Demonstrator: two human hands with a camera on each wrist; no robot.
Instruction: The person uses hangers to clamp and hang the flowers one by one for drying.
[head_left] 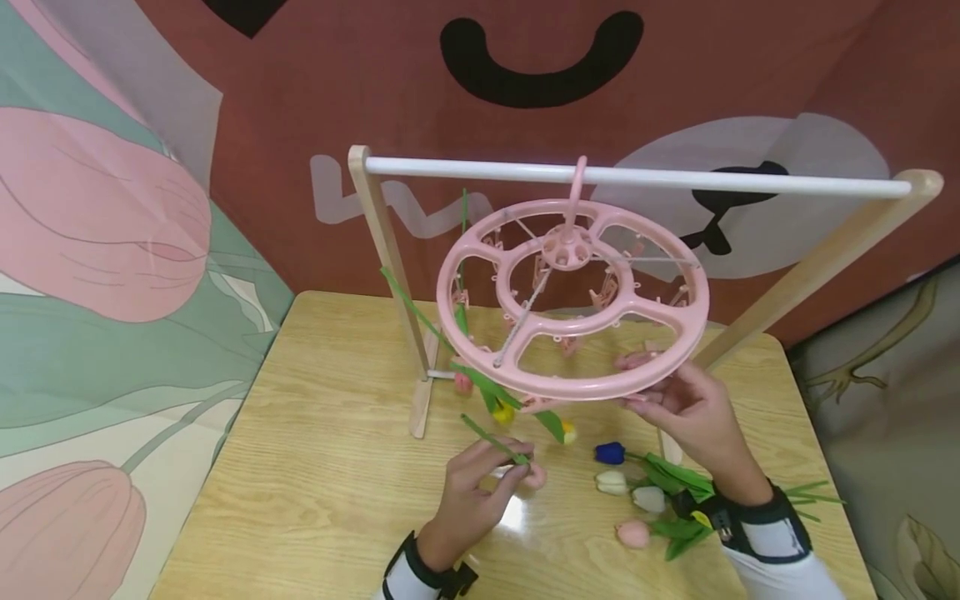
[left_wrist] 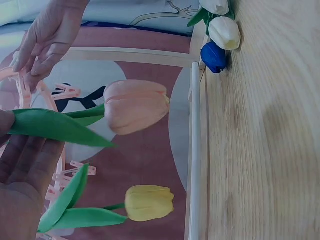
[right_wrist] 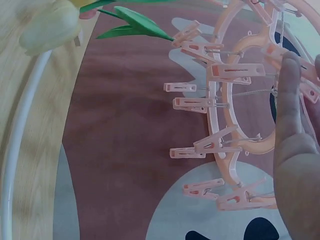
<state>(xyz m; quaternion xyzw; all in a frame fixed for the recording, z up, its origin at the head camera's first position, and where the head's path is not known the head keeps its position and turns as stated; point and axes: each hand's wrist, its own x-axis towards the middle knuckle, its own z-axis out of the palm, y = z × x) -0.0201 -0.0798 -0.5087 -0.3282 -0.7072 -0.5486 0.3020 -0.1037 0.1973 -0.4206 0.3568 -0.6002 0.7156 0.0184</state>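
Observation:
My left hand holds a pink artificial tulip by its green stem, with the bloom pointing down toward the table. My right hand is at the near right rim of a pink round drying hanger, pinching one of its pink clothes pegs between thumb and fingers. The hanger hooks over a white rail. Several pegs dangle from its rings. On the hanger's left side hang tulips with blooms down, among them a yellow tulip and a small pink one.
Wooden posts hold the rail above the wooden table. Beneath my right forearm lie loose tulips: a blue one, a pink one and white ones. A printed cloth covers the wall behind.

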